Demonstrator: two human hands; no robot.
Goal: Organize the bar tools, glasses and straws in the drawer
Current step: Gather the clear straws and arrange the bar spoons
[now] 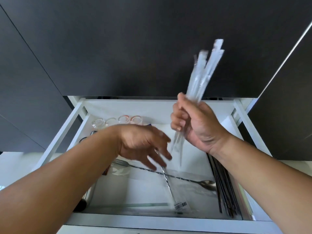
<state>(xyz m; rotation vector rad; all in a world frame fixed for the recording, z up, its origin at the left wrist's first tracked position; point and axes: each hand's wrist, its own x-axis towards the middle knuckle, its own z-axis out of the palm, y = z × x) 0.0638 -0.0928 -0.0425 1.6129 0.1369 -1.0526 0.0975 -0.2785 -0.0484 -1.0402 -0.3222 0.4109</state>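
- Far left, the white open drawer [57, 135] sits pulled out beneath dark matte cabinet fronts [135, 48].
- At its back left corner, a row of four small clear glasses [124, 119] stands side by side, upright.
- Near the drawer's front left, a shiny metal cylinder with a dark end [85, 199] peeks out from under the left forearm; I can't make out what it is.
- The left hand [143, 146] hovers over the middle of the drawer, palm down, fingers spread and loose, gripping nothing.
- Below those fingers, two long twisted steel bar spoons [182, 178] lie crossed on the drawer floor: one runs from a forked tip on the left to a spoon bowl on the right, and the other points toward the front and ends at a barcode label [181, 204].
- The right hand [194, 124] is raised above the drawer, fingers curled tight around a bundle of clear plastic-wrapped straws [206, 71], which stands nearly upright and is blurred at its top.
- Along the right wall, a stack of long dark straws [224, 186] lies lengthwise, back to front.
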